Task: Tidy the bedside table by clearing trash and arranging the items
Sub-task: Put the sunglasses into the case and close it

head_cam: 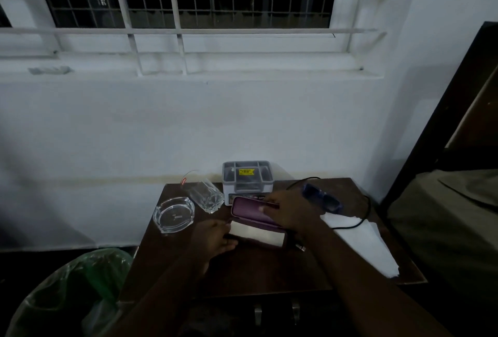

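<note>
We hold the open purple glasses case point(256, 214) at table centre, left hand point(215, 237) pinching its base, right hand point(288, 211) gripping the lid; blue sunglasses point(322, 198) lie at two o'clock, nearer our right

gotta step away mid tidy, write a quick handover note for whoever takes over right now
Left hand: holds the near left edge of the open purple glasses case, steadying its base.
Right hand: grips the case's raised lid.
Blue sunglasses lie on the table behind the right hand, not yet in the case.
White tissue lies at the right of the table, a black cable looped over it.
Glass ashtray, tumbler and grey lidded box stand along the back left.
Green-lined bin sits left of the table.
Left: case the sunglasses, bin the tissue if it is trash, tidy the cable.
</note>
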